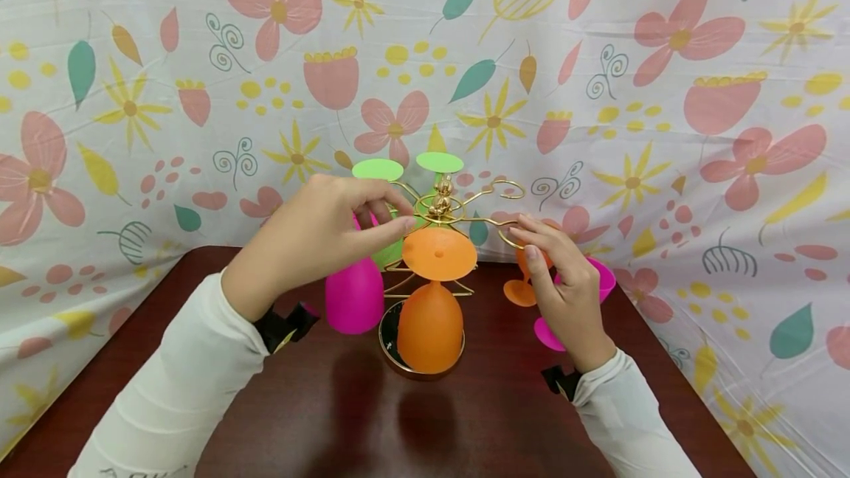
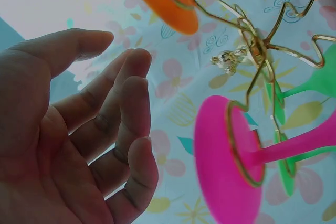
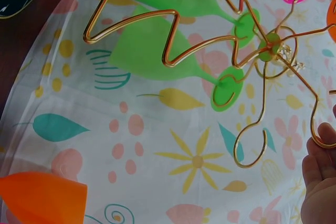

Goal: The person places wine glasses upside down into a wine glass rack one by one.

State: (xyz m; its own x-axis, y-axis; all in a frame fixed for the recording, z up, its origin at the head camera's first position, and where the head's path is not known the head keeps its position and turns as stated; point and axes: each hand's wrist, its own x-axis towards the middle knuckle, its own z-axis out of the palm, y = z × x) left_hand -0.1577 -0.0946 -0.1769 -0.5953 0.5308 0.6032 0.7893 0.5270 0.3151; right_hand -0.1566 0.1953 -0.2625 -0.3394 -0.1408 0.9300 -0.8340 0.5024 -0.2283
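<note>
Loosely curled left hand beside pink goblet on gold wire rack.

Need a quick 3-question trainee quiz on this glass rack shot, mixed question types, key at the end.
1. True or false: the orange goblet at the front hangs upside down from the gold wire rack.
2. What colour are the two goblet bases showing at the back of the rack? A) blue B) green C) white
3. Which hand touches the end of a bare rack arm on the side where no goblet hangs?

Key
1. True.
2. B, green.
3. The right hand; its fingers rest on the wire loop. The left hand is by the pink goblet.
</note>
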